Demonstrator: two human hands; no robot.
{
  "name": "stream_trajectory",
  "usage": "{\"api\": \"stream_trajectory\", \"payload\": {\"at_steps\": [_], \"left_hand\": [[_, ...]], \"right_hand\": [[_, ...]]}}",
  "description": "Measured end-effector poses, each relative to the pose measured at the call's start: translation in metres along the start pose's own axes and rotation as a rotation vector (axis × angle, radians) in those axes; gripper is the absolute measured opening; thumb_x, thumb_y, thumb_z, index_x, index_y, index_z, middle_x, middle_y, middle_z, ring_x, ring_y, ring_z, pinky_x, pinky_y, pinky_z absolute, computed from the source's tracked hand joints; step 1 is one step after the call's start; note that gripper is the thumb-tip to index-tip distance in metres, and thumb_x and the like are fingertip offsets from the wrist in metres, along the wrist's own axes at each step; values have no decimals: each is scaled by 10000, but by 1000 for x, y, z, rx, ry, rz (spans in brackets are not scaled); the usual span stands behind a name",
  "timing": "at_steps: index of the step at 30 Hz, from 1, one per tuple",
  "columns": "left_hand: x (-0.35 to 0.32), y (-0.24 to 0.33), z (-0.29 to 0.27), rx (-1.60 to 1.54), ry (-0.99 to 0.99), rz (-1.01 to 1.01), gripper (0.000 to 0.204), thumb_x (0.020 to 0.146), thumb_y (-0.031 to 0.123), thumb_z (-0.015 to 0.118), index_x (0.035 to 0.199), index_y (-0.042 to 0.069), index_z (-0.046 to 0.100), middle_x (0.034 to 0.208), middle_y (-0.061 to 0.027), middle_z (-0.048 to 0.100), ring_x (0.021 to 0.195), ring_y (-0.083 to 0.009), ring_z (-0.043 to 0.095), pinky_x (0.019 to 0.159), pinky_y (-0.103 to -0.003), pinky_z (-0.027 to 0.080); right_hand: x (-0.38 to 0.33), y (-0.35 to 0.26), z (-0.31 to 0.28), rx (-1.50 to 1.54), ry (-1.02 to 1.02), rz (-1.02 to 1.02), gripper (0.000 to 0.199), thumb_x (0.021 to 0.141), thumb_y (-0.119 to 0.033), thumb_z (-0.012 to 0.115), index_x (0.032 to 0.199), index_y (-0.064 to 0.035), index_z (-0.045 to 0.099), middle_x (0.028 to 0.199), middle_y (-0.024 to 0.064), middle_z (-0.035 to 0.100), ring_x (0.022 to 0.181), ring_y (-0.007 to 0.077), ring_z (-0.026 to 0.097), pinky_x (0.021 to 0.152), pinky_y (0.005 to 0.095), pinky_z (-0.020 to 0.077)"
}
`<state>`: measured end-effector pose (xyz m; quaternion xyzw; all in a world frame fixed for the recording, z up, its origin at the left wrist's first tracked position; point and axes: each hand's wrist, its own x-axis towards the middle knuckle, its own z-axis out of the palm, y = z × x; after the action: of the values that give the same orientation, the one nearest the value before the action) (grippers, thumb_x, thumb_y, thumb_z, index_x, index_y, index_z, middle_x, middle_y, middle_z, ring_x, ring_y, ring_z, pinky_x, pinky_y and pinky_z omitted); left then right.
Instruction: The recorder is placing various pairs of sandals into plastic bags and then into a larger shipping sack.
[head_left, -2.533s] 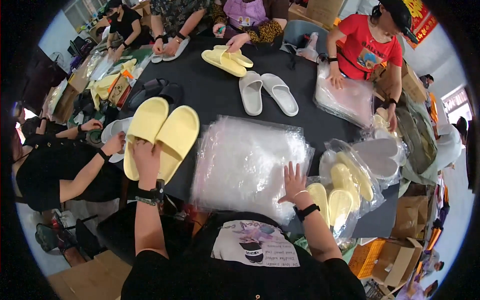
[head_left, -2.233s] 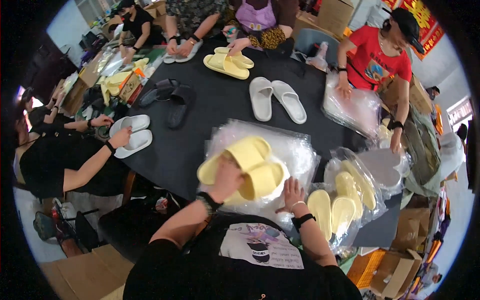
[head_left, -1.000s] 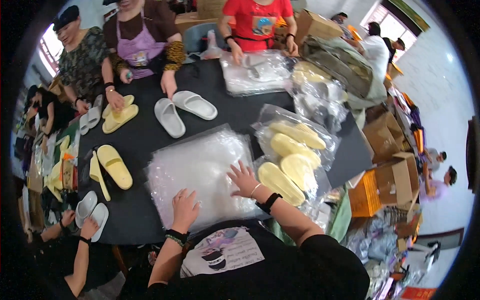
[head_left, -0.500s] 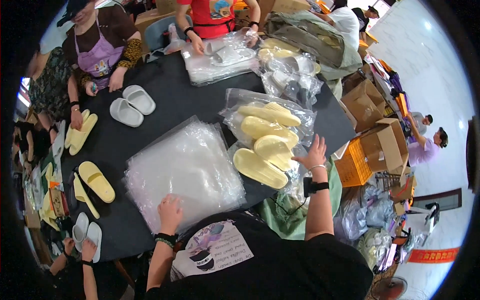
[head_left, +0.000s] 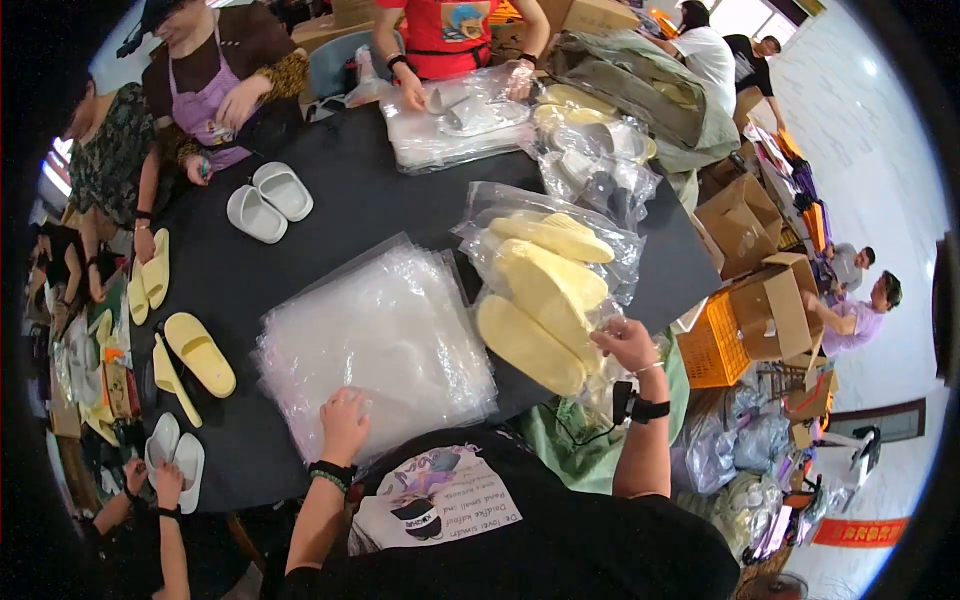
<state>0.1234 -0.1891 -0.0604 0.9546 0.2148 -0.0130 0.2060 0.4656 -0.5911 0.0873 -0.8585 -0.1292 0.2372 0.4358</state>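
Note:
My left hand (head_left: 345,421) rests on the near edge of a stack of clear plastic bags (head_left: 385,325), fingers a little bent and apart. To its right, my right hand (head_left: 628,345) has its fingers closed at the edge of a pair of yellow slippers (head_left: 548,335), which lies tilted on the pile. Whether some of the clear film beside it is also between the fingers is hard to tell. Behind that pair, more yellow slippers (head_left: 565,240) lie in a clear plastic bag (head_left: 625,265).
Grey slippers (head_left: 270,200) and loose yellow slippers (head_left: 200,355) stand on the black table (head_left: 330,150). Across it, a person in red (head_left: 455,40) handles bagged slippers; co-workers stand at the left. Bagged slippers (head_left: 600,160), an orange crate (head_left: 715,340) and cardboard boxes (head_left: 775,315) are at the right.
My right hand has gone from spread fingers to closed ones at the yellow slippers, which have shifted and tilted. My left hand stays on the bag stack.

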Motion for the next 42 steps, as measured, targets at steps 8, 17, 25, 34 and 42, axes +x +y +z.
{"api": "stream_trajectory", "payload": {"at_steps": [8, 17, 25, 34, 42], "left_hand": [[2, 2, -12, -67, 16, -7, 421, 746, 227, 681, 1137, 81, 631, 1224, -174, 557, 1169, -346, 488, 951, -495, 376], [25, 88, -108, -823, -6, 167, 530, 915, 363, 592, 1341, 69, 480, 1323, -161, 517, 1204, -297, 501, 1034, -387, 377], [32, 60, -89, -1353, 0, -142, 573, 998, 414, 421, 1462, 106, 287, 1417, -89, 405, 1291, -205, 407, 1071, -335, 328], [23, 25, -69, -1280, 157, -408, 382, 975, 178, 533, 1296, -12, 452, 1150, -59, 587, 1062, -136, 550, 941, -263, 424], [48, 40, -27, -1000, 94, -345, 600, 857, 352, 695, 1283, -8, 474, 1107, -142, 615, 1024, -175, 582, 882, -283, 456]], "right_hand": [[-10, -155, 34, 468, -98, -154, 176, 870, -53, 588, 1028, 24, 590, 685, 35, 583, 591, 137, 601, 563, 251, 487], [-2, -209, 106, 813, -451, -77, 544, 886, -21, 521, 1380, -73, 297, 987, 122, 568, 817, 265, 660, 659, 379, 588], [-19, -259, 175, 578, -855, -512, 563, 874, 102, 501, 1386, -52, 325, 1148, 164, 571, 1019, 272, 623, 870, 360, 510], [128, -83, 178, -398, -186, -555, 424, 816, -220, 691, 1153, -3, 552, 1021, 207, 630, 932, 327, 634, 797, 393, 512], [170, 16, 195, -488, -357, -292, 673, 784, -392, 719, 1246, 36, 481, 1198, 258, 574, 1122, 394, 546, 954, 420, 431]]}}
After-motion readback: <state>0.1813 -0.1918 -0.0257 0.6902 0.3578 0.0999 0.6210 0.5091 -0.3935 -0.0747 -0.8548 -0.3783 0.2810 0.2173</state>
